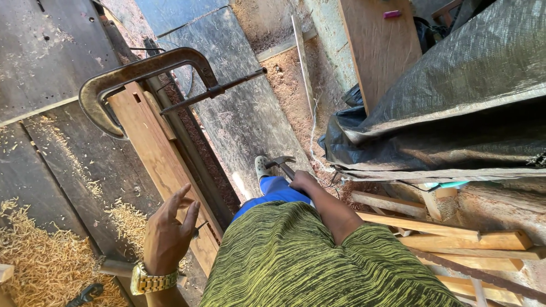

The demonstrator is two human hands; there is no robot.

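My left hand (169, 230) rests with fingers spread on a long reddish wooden plank (149, 145) lying on the workbench; a gold wristwatch sits on that wrist. A large rusty C-clamp (136, 74) grips the far end of the plank against the bench. My right hand (302, 181) hangs low beside my leg, shut on the handle of a claw hammer (282, 164) whose head points toward the floor. My green patterned shirt fills the bottom centre.
Wood shavings (40, 256) cover the dark workbench (51, 51) at left. Sawdust (290, 79) lies on the floor. A grey tarp (455, 85) drapes over stock at right, with wooden battens (443, 227) stacked below and a board (378, 45) leaning behind.
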